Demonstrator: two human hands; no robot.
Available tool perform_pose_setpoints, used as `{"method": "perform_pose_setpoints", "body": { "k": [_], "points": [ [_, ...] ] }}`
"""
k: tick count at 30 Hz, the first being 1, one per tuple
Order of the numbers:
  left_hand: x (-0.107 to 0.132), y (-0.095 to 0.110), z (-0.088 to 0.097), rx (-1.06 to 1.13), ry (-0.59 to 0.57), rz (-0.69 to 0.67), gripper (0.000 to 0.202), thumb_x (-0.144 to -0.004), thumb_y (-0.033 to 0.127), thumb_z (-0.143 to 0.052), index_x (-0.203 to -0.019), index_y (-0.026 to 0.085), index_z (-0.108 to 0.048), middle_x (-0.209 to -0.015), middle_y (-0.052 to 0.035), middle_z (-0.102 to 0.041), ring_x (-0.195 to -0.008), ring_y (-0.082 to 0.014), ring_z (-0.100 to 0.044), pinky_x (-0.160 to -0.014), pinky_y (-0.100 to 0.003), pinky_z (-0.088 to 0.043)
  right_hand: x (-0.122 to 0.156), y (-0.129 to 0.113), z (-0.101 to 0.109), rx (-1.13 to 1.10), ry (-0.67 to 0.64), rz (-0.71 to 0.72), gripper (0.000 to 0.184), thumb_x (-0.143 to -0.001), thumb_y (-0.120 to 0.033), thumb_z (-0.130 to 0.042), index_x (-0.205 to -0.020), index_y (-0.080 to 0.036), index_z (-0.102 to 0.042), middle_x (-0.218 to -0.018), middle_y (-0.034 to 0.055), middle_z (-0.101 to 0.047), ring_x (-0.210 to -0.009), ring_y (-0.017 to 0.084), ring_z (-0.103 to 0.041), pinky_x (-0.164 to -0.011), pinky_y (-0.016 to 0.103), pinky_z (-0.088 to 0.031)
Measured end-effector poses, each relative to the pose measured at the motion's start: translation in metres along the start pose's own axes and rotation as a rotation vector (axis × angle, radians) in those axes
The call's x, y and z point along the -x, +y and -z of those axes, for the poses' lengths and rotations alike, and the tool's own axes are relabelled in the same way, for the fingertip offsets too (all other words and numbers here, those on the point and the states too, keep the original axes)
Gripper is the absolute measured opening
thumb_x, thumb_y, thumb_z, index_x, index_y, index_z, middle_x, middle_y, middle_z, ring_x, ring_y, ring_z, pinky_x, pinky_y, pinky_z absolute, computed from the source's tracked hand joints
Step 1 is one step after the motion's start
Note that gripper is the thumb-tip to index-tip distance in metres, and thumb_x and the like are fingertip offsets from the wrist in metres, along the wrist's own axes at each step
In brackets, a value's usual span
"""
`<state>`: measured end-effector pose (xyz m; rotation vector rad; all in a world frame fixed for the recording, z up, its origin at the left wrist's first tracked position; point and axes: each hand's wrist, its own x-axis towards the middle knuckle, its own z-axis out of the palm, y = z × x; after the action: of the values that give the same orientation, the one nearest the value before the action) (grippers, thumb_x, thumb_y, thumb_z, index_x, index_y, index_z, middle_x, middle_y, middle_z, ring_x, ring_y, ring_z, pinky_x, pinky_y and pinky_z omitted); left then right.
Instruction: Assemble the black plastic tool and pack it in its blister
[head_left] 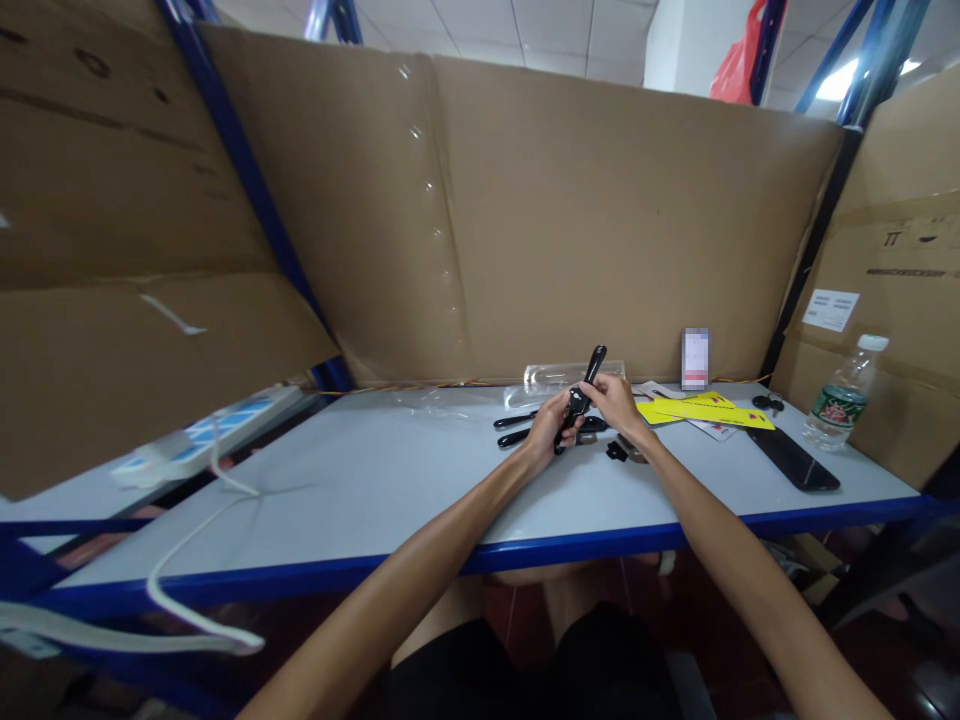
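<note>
I hold one black tool [577,401] in both hands, above the table [360,480], a little right of its middle. Two more black tools [513,438] lie on the table, their ends showing left of my hands. One small black part [616,451] lies near my right wrist.

Far behind my hands is clear plastic [551,376], pieces hard to count. To the right are two overlapping yellow cards [712,411], one bunch of keys [766,402], one bottle [836,412] and two phones: one upright [695,358] at the far side, one flat [795,460] nearer.

My forearms reach in from near left and near right and converge. My left hand [548,428] is curled closed around the tool's lower part; my right hand [611,396] is bent inward, thumb and fingertips drawn together against its middle. The tool tilts, its upper end leaning right.
</note>
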<state>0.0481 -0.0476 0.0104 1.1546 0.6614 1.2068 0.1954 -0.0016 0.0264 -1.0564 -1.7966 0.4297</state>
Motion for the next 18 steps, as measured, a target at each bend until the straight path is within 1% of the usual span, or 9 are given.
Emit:
{"method": "perform_pose_setpoints", "body": {
  "k": [7,11,18],
  "points": [
    [0.0007,0.0010,0.0001,-0.016,-0.012,-0.025,0.037,-0.087,0.048,-0.061,-0.113,0.021,-0.055,-0.061,0.0031,-0.052,-0.040,-0.0067,-0.033,-0.037,-0.015,-0.021,0.0015,-0.0004,0.0000,0.027,0.013,0.017,0.042,-0.090,-0.054,-0.052,-0.066,-0.021,-0.054,-0.058,-0.0022,-0.055,-0.058,0.014,-0.052,-0.057,0.023,-0.036],
    [0.0005,0.0005,0.0011,-0.021,-0.030,-0.037,0.040,-0.087,0.049,-0.061,-0.115,0.021,-0.055,-0.061,0.0032,-0.053,-0.040,-0.0064,-0.033,-0.037,-0.014,-0.021,0.0008,0.0020,-0.0014,0.000,0.026,0.040,0.043,-0.089,-0.057,-0.051,-0.066,-0.021,-0.053,-0.058,-0.0015,-0.055,-0.057,0.015,-0.052,-0.056,0.024,-0.036],
    [0.0003,-0.0005,0.0016,-0.030,-0.021,-0.047,0.041,-0.085,0.052,-0.064,-0.110,0.021,-0.055,-0.062,0.0032,-0.053,-0.041,-0.0063,-0.033,-0.037,-0.014,-0.021,-0.0005,0.0049,-0.0027,-0.029,0.029,0.055,0.046,-0.088,-0.062,-0.050,-0.065,-0.022,-0.052,-0.057,-0.0008,-0.055,-0.055,0.015,-0.052,-0.054,0.025,-0.036]
  ]
}}
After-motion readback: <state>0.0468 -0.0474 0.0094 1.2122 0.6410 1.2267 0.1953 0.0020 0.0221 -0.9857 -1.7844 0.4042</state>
